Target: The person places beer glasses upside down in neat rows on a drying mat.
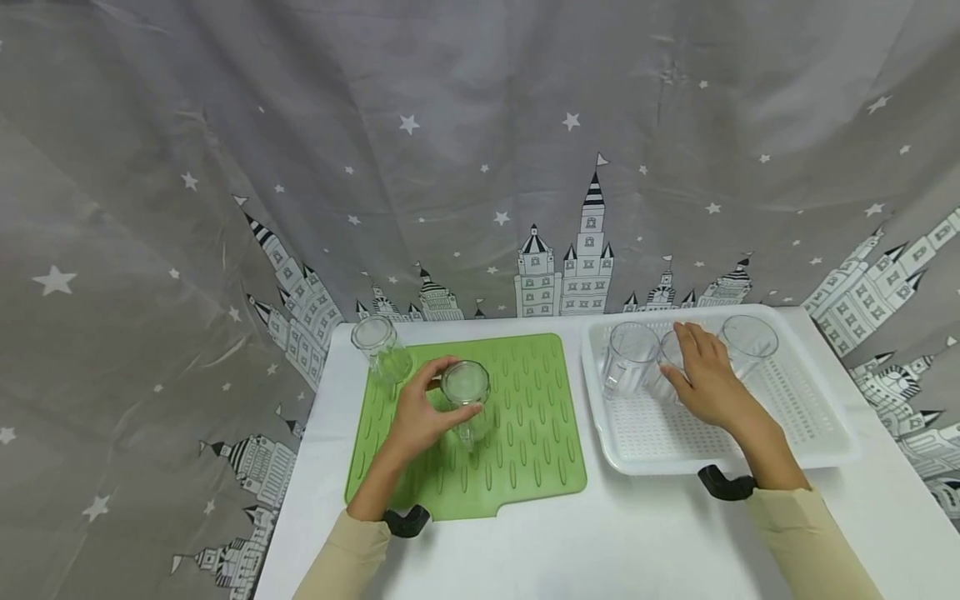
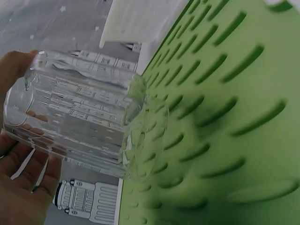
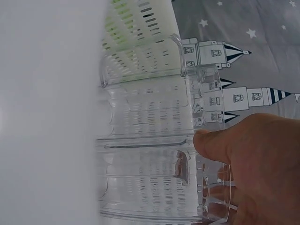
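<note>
My left hand (image 1: 422, 418) holds a clear glass mug (image 1: 466, 385) by its base, thumb and fingers on opposite sides. The mug is upside down over the green ridged mat (image 1: 528, 467); in the left wrist view its mouth (image 2: 147, 140) is right at the ridges. Another inverted glass mug (image 1: 375, 335) stands at the mat's far left corner. Over the white basket (image 1: 611, 450), my right hand (image 1: 708, 387) grips the middle glass mug (image 1: 667, 354) near its rim. In the right wrist view the thumb (image 3: 213, 143) lies on the near side, with fingers behind the glass.
Inside the basket, a glass mug (image 1: 628, 358) stands to the left of the gripped one and another (image 1: 750, 337) to its right, both mouth up. A grey curtain (image 1: 465, 150) with printed castles hangs behind the white table (image 1: 555, 550).
</note>
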Demonstrator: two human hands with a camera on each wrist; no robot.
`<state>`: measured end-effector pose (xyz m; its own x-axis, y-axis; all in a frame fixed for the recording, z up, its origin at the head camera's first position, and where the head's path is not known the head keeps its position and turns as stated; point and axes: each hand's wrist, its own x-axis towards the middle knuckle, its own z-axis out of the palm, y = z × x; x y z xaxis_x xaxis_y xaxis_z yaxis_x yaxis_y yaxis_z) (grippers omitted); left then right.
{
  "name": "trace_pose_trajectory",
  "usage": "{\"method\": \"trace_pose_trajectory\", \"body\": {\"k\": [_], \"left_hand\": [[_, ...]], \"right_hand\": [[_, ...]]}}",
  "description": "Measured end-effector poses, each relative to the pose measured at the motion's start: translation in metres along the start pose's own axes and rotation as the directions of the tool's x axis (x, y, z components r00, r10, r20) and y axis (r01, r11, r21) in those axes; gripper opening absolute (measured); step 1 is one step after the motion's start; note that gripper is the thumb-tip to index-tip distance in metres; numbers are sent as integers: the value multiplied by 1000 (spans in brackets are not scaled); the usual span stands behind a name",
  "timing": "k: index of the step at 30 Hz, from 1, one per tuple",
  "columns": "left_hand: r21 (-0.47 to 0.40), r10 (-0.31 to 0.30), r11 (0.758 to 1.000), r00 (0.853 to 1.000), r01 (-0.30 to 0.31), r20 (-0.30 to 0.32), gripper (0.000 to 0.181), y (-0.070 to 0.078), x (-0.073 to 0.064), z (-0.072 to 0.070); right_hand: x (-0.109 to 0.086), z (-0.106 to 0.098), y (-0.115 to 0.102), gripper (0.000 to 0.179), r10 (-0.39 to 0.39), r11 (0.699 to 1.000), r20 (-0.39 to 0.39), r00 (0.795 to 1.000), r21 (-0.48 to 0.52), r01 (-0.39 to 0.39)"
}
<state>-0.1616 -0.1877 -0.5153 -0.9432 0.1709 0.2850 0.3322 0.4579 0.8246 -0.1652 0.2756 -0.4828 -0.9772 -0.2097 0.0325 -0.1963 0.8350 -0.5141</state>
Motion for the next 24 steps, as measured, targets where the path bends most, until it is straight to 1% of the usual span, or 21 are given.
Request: {"method": "trace_pose_trajectory", "body": {"k": [4,7,10,13,17,21,24], "left_hand": [[-27,-33,999,999,32,-32,76,-7,16,-6],[-69,-66,996,997,63,-45,77,-13,28,-9],[-109,-81,991,995,75,-56,80,-18,39,-12],[-119,-79,990,995,72,-61,82,-24,48,-14],[-116,-68,991,995,60,-67,83,-30,56,-15],[-120,-45,992,997,38,-61,84,-35,60,-14],[-129,-39,991,998,32,-50,84,-36,62,-13]], "right_hand": [[-1,0,0,76,-6,1000,1,1000,3,6],[-2,0,-1,76,-7,1000,0,1000,2,7],[-4,1,-2,75,-4,1000,0,1000,7,4],[-6,2,-1,75,-4,1000,-3,1000,9,4],[-7,3,-2,75,1,1000,-13,1000,6,-1],[-6,2,-3,74,0,1000,-20,1000,4,0],[-5,1,-5,73,-3,1000,-20,1000,4,3]]}}
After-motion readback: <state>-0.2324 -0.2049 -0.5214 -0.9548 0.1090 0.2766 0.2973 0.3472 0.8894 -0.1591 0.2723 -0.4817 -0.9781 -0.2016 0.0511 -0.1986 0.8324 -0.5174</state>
